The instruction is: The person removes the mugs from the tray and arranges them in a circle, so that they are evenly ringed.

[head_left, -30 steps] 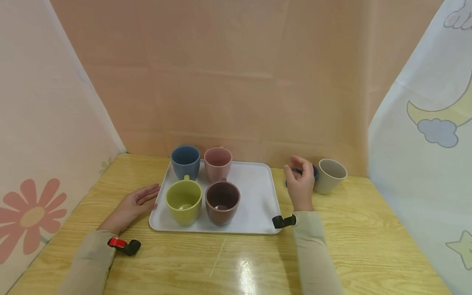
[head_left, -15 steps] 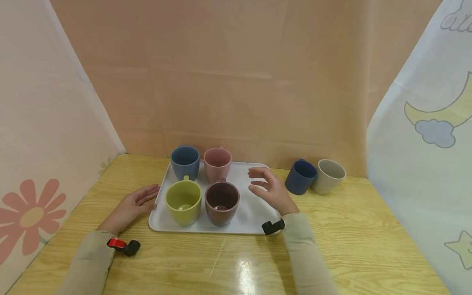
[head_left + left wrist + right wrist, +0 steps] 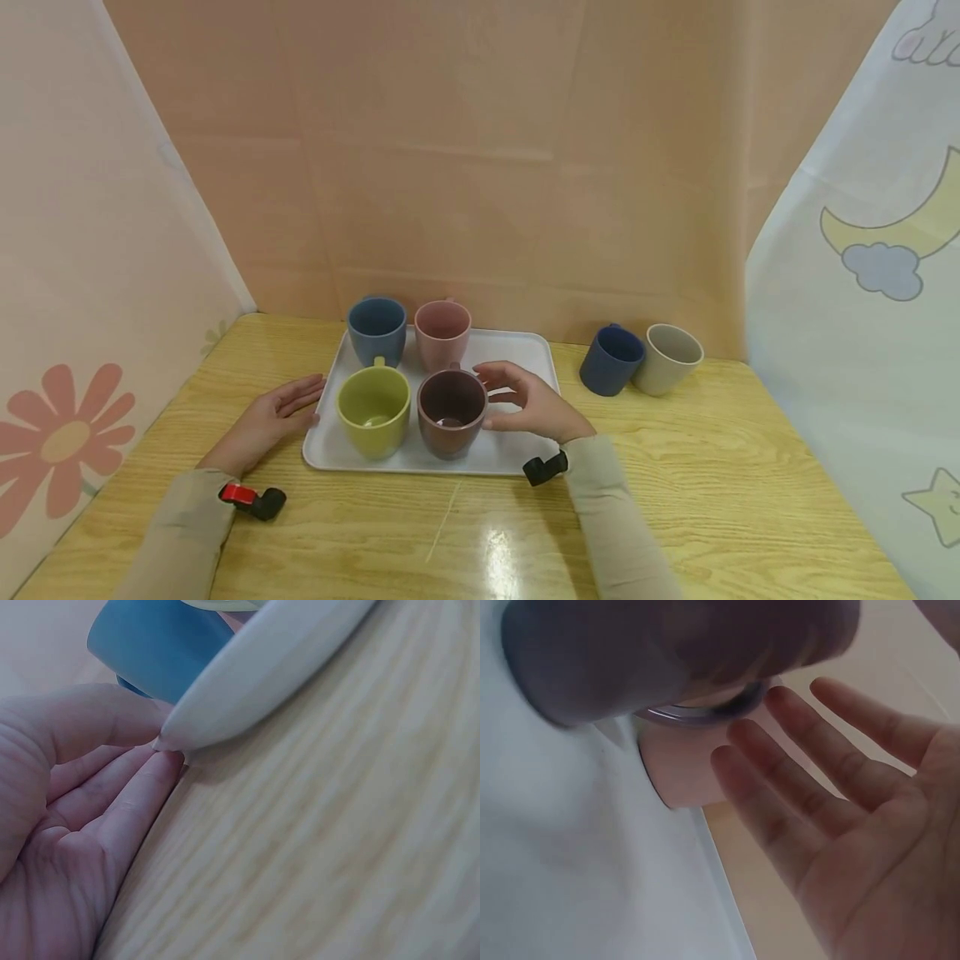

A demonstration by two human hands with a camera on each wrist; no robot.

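In the head view, my right hand (image 3: 528, 404) reaches over the white tray (image 3: 517, 450) at the right side of a brown mug (image 3: 450, 433), fingers spread and slightly bent, fingertips close to its wall. The right wrist view shows this palm facing the mug's underside and handle (image 3: 705, 712), nothing gripped. My left hand (image 3: 266, 421) holds the tray's left edge; in the left wrist view, thumb and fingertips meet at the tray rim (image 3: 225, 690). A yellow-green mug (image 3: 373, 417) stands left of the brown one. Behind are a blue mug (image 3: 377, 337) and a pink mug (image 3: 442, 337).
Right of the tray, a dark blue mug (image 3: 611, 362) and a beige mug (image 3: 667, 362) stand side by side on the wooden table (image 3: 712, 483). A tan sheet (image 3: 480, 167) rises behind, with patterned sheets at both sides.
My right hand has come away from the dark blue mug at the right and moved left across the tray to the brown mug. The left hand stays where it was.
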